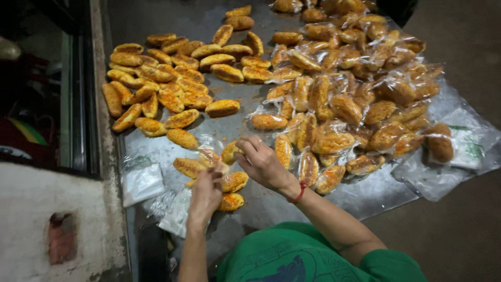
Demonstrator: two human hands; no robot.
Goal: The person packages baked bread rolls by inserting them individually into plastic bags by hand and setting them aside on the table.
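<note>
Clear bag (211, 156) pinched between left hand (204, 193) and right hand (261, 163) fingers; its contents blurred.

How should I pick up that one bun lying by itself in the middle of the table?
Probably take the lone bun across its narrow middle, coming straight down from above. It lies flat and long on the metal table, with bare space along both long sides for fingertips; its ends point toward other buns, and the orange topping looks crumbly, so pinch gently.

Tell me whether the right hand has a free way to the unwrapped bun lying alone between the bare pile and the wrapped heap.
Probably yes: the right hand sits just below that lone bun, with only bare tabletop between them.
</note>
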